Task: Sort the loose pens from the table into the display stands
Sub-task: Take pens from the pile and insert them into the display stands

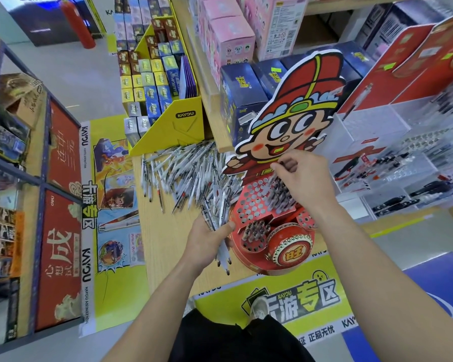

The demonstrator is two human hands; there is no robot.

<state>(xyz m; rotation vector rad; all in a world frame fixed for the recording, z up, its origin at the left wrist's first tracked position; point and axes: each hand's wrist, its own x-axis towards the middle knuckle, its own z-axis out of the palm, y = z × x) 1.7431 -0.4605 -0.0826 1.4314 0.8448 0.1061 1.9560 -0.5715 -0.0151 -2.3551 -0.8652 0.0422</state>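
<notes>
The left hand point(209, 235) is closed around a bundle of pens point(221, 253), thumb across the barrels, their tips pointing down toward the person, just in front of the red display stand point(246, 205). The right hand point(305, 180) reaches over the stand's perforated upper tier and pinches a single pen point(271, 179) between thumb and fingertips, angled down toward the holes beside a cluster of standing pens point(281, 195). A few more pens point(255, 228) stand in the lower front tier, next to the red drum point(290, 246). The pile of loose pens point(186, 171) lies on the wooden table point(162, 231) behind and to the left of the stand, beneath its cartoon figure board point(293, 113).
</notes>
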